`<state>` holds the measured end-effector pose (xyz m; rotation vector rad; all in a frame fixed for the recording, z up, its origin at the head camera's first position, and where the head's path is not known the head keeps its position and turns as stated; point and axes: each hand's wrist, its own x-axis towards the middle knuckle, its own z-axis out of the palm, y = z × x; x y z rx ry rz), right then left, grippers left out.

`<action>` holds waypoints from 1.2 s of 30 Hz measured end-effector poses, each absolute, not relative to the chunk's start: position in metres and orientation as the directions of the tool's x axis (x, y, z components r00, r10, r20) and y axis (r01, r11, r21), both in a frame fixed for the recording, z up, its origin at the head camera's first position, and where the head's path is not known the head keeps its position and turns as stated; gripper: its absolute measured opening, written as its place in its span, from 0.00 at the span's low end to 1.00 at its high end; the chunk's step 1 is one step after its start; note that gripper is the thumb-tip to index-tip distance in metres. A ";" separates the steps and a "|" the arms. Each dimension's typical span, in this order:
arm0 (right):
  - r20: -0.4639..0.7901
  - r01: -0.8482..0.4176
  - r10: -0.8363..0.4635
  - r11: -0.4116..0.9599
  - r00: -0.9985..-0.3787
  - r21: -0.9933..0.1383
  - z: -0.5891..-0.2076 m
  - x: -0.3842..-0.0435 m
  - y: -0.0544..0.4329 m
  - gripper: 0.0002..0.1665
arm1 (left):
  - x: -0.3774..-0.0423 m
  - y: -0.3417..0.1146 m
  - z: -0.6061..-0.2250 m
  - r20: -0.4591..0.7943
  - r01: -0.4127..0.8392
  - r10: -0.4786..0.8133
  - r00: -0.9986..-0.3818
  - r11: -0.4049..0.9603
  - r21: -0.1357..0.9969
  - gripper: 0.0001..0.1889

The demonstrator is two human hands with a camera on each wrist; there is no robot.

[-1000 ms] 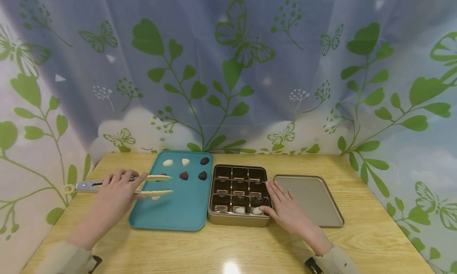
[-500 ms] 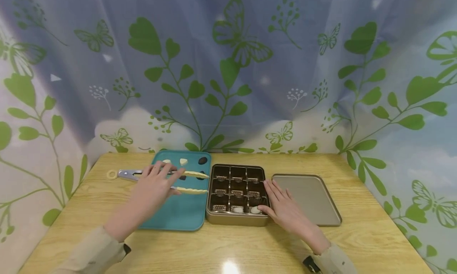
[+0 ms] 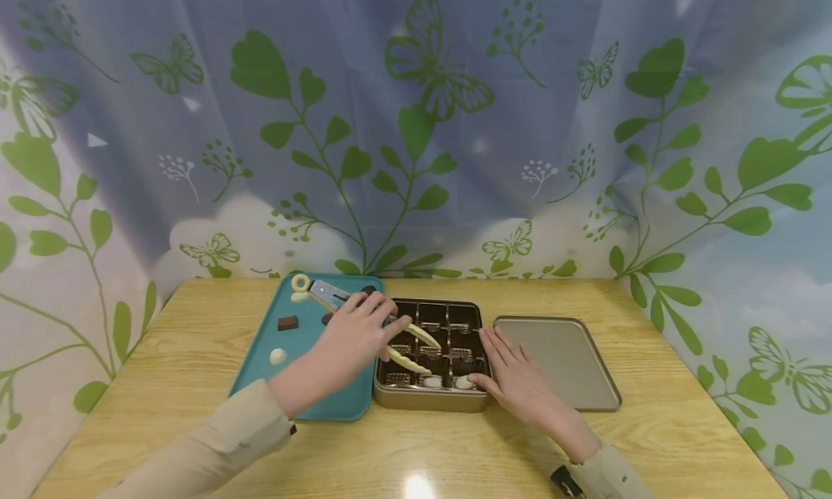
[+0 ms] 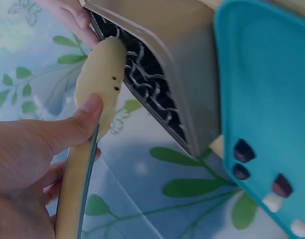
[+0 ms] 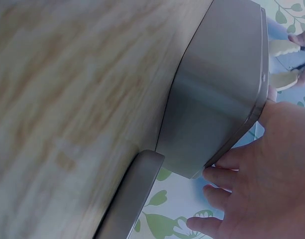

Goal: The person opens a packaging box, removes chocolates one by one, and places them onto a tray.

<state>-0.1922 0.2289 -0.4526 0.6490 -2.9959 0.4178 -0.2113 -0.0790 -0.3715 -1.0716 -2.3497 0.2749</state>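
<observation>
My left hand (image 3: 354,333) grips metal tongs (image 3: 330,295) with cream-coloured tips above the left part of a bronze tin box (image 3: 432,401). The tips (image 3: 408,360) stand apart and point toward the front row; nothing shows between them. Dark dividers split the box into several compartments. Two white chocolates lie in its front row, one in the middle compartment (image 3: 432,381) and one in the right compartment (image 3: 464,382). My right hand (image 3: 520,387) rests against the right rim with fingers extended, thumb at the front corner. In the right wrist view its fingertips (image 5: 219,177) touch the rim.
A teal tray (image 3: 256,376) lies left of the box, partly covered by my left arm. On it are a brown rectangular chocolate (image 3: 288,323), a round white chocolate (image 3: 278,357) and several others near the back. A flat bronze lid (image 3: 559,362) lies on the table at right.
My left hand has carried the tongs rightward from over the tray to over the box, and the tongs have turned so the tips point toward the front right. My right hand stays put.
</observation>
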 end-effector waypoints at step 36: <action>0.099 -0.411 -0.399 0.880 -0.912 -0.237 -0.452 -0.193 0.228 0.48 | -0.213 -0.017 -0.370 0.090 0.600 0.840 -0.535 0.453 -0.659 0.14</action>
